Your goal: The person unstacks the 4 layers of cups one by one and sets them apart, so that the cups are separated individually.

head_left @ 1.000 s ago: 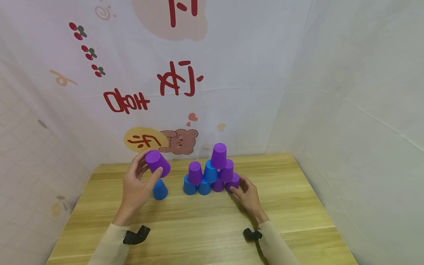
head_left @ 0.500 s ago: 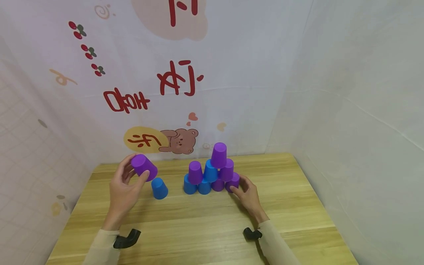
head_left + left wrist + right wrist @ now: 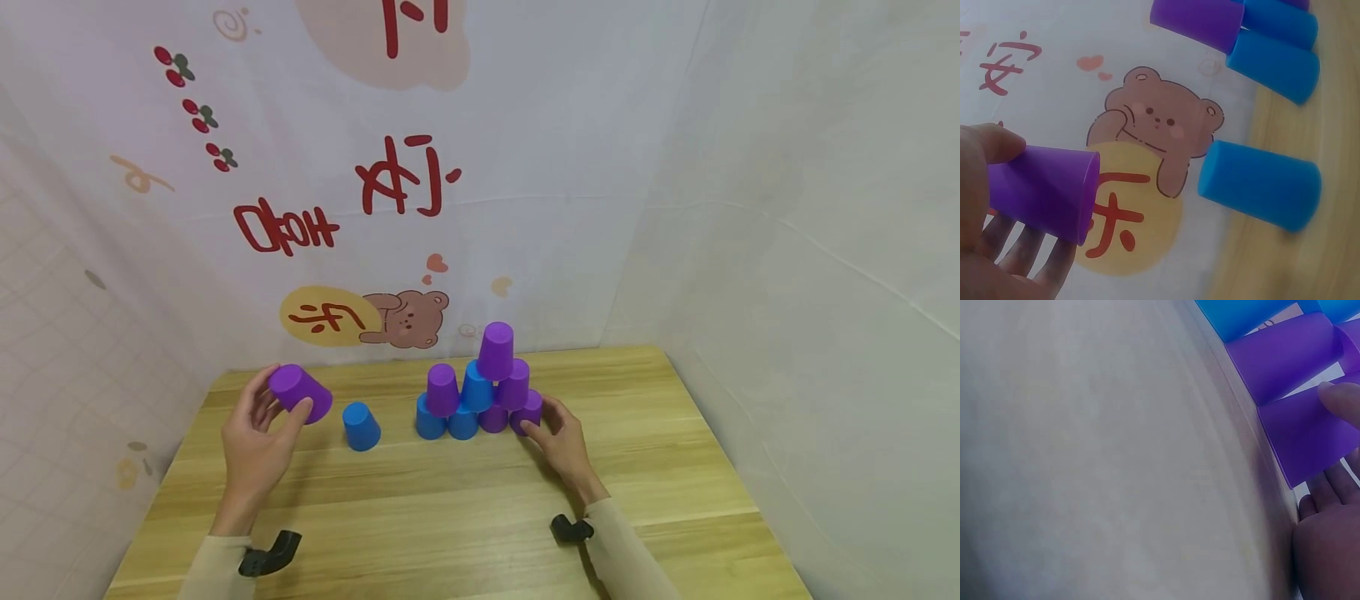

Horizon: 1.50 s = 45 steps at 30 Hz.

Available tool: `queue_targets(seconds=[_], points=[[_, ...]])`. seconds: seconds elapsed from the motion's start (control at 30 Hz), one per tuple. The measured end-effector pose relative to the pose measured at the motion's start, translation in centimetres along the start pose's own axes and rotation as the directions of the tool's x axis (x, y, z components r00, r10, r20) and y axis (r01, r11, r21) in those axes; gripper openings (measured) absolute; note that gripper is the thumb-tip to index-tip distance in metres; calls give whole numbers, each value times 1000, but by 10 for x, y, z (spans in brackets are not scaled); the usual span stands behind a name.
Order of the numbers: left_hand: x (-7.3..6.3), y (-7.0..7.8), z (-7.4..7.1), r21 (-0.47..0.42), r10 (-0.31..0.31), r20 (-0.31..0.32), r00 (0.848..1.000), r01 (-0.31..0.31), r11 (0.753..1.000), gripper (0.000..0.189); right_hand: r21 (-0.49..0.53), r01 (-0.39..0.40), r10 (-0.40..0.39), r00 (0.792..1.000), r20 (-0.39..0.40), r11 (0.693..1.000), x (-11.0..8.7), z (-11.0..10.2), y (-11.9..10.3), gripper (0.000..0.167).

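Note:
My left hand (image 3: 255,454) holds a purple cup (image 3: 302,395) above the left part of the table, thumb on one side and fingers on the other. That cup tilts, its open rim toward the right. Just to its right a blue cup (image 3: 362,428) stands upside down alone. A stack of upside-down cups rises mid-table: several in the bottom row, three in the second, and one purple cup (image 3: 496,351) on top at the right. With thumb in front and fingers behind, my right hand (image 3: 564,446) grips the bottom row's rightmost purple cup (image 3: 1316,428).
The wooden table (image 3: 465,517) ends at a white wall cloth (image 3: 570,250) with red characters and a printed bear (image 3: 1157,119). More cloth encloses both sides. A black curved piece sits at each sleeve cuff.
My left hand has moved left and a little down with the purple cup, away from the lone blue cup. My right hand and the stack stay where they were.

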State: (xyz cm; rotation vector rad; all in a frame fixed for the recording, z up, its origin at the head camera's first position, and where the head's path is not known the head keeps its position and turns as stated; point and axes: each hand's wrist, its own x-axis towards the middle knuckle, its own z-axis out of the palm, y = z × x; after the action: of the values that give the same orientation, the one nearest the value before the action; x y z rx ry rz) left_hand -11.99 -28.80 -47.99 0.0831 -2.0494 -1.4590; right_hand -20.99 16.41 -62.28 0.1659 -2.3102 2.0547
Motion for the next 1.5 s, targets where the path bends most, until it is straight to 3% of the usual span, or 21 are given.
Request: queue_targets(seconds=[0.33, 0.73, 0.97, 1.27, 1.5], points=[[-4, -10, -2, -3, -15, 5, 1000, 15, 1000, 68, 2, -18, 18, 1000, 8, 1000, -1, -1, -2, 56], [-10, -42, 0, 58, -77, 12, 997, 76, 995, 69, 5, -14, 14, 1000, 11, 1000, 0, -1, -4, 57], [-13, -54, 1, 83, -142, 31, 989, 139, 987, 69, 20, -11, 11, 1000, 21, 1000, -1, -1, -3, 57], [-17, -70, 3, 89, -173, 47, 984, 168, 982, 68, 22, -11, 11, 1000, 18, 1000, 0, -2, 1, 58], [-19, -77, 5, 115, -239, 74, 968, 229, 967, 69, 11, -11, 11, 1000, 18, 1000, 0, -2, 2, 58]])
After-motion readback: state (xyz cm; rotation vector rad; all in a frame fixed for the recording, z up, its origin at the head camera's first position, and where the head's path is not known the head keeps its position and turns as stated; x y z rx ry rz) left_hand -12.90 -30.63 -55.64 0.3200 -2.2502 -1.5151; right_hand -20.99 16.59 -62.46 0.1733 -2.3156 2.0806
